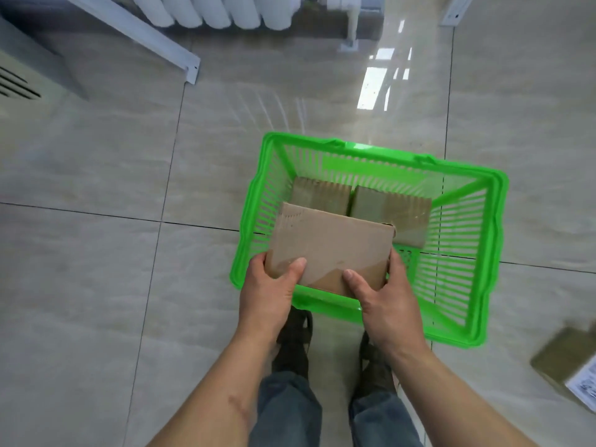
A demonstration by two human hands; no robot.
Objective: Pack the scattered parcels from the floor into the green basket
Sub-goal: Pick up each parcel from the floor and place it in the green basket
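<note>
A flat brown cardboard parcel [329, 243] hangs over the near left part of the green basket [483, 221], held at its near edge by both hands. My left hand [271, 285] grips its left corner, thumb on top. My right hand [383, 295] grips its right corner, thumb on top too. Two more brown parcels lie side by side at the basket's far end, one on the left [319, 193] and one on the right [393, 208]. Another parcel with a white label [571, 366] lies on the floor at the right edge.
The basket stands on glossy beige floor tiles [96, 253] right in front of my feet [295, 343]. A white radiator [219, 11] and pipe run along the far wall. A white metal bar [145, 37] slants at the upper left beside a grey vented unit [19, 82].
</note>
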